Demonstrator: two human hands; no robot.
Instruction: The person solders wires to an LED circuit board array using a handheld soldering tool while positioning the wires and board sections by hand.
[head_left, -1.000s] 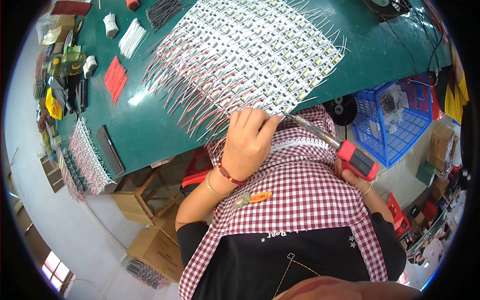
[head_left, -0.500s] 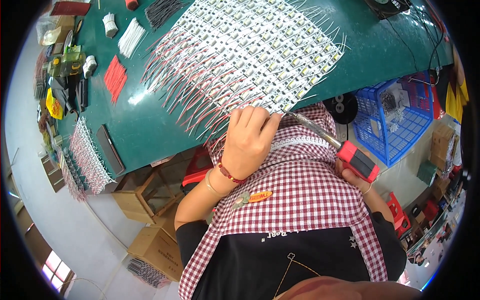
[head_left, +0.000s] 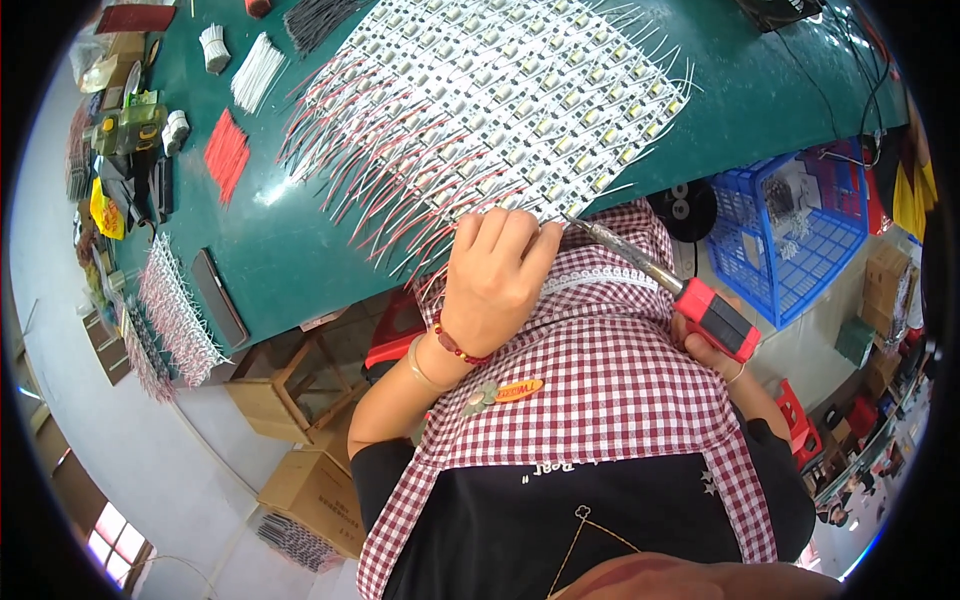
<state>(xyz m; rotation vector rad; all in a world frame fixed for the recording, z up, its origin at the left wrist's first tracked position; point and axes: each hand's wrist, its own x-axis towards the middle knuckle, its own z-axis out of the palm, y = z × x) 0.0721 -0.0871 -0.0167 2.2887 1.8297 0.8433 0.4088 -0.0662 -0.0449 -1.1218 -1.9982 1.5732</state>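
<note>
A large white panel of small LED boards [head_left: 520, 110] lies on the green table, with rows of red and white wires [head_left: 385, 190] fringing its left and near sides. My left hand [head_left: 498, 275] is closed at the panel's near edge, knuckles up; its fingertips and whatever they pinch are hidden. In my right hand [head_left: 705, 358] is a soldering iron [head_left: 712, 318] with a red and black handle, which covers most of the fingers. The iron's metal shaft slants up and left, its tip at the panel's near corner, close to my left fingers.
Bundles of red wires [head_left: 227, 155], white wires [head_left: 258, 72] and black wires [head_left: 318, 22] lie on the table's left. A dark phone-like slab [head_left: 219, 297] rests near the left edge beside a wired strip panel [head_left: 178, 310]. A blue plastic basket [head_left: 790, 245] stands at right, below table level.
The soldering iron's tip has shifted slightly up and left at the panel's near corner. My left hand stays closed in nearly the same place.
</note>
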